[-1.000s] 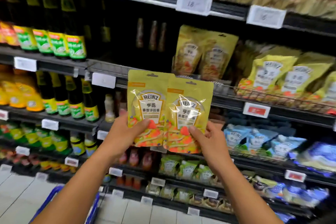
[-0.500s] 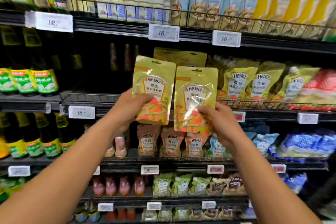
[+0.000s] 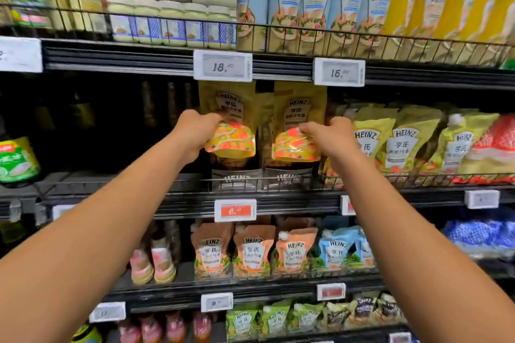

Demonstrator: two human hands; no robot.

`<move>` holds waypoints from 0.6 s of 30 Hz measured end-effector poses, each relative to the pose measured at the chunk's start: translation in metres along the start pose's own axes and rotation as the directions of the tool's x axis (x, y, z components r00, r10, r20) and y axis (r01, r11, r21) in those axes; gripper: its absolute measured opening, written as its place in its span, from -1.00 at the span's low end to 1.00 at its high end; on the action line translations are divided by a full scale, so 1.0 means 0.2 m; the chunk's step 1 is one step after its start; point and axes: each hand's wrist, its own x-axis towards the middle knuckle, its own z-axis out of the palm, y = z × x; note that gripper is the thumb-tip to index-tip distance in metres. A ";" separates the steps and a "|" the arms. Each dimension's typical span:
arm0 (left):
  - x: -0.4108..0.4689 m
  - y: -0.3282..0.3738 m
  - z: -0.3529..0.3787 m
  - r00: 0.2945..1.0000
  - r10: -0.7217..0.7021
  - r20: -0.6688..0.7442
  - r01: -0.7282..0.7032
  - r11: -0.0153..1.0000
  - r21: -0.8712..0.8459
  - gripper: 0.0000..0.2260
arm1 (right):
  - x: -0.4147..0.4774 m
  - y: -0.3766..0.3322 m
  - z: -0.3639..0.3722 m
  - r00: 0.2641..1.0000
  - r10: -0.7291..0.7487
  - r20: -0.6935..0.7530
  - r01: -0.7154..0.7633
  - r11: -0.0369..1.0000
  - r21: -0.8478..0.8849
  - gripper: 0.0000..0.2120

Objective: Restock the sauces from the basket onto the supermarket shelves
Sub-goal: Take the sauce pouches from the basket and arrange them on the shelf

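Note:
Two yellow Heinz sauce pouches are raised inside the middle shelf bay, above its wire rail [image 3: 195, 179]. My left hand [image 3: 195, 133] grips the left pouch [image 3: 232, 122] at its lower left edge. My right hand [image 3: 331, 136] pinches the right pouch [image 3: 298, 125] at its lower right. Both pouches hang upright, side by side, just under the price tags. Their bottoms are above dark Heinz display boxes [image 3: 237, 175] on the shelf. The basket is out of view.
More yellow Heinz pouches [image 3: 401, 139] stand to the right on the same shelf. Tall Heinz bottles [image 3: 315, 0] and jars [image 3: 172, 25] fill the shelf above. Orange, blue and green pouches [image 3: 250, 253] fill the lower shelves. Dark bottles stand at left.
Both hands have pushed the two pouches up and forward, from in front of the shelf edge into the middle shelf bay. My view has tilted upward and moved closer.

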 end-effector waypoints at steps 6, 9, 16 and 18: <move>0.15 -0.10 0.03 1.000 0.015 -0.002 -0.015 0.984 0.176 -0.75 | 0.18 0.08 0.08 0.996 0.076 0.035 -0.067 0.975 -0.211 -0.83; 0.16 -0.14 0.05 0.994 0.068 0.087 -0.090 0.958 0.272 -0.64 | 0.22 0.12 0.10 0.988 0.106 0.112 -0.066 0.946 -0.317 -0.90; 0.22 -0.20 0.01 0.966 0.189 0.176 -0.235 0.928 0.290 -0.49 | 0.26 0.14 0.13 0.981 -0.058 0.186 0.158 0.794 -0.586 -0.68; 0.24 -0.21 0.00 0.964 0.204 0.170 -0.252 0.905 0.341 -0.49 | 0.27 0.15 0.13 0.983 -0.070 0.172 0.161 0.784 -0.600 -0.64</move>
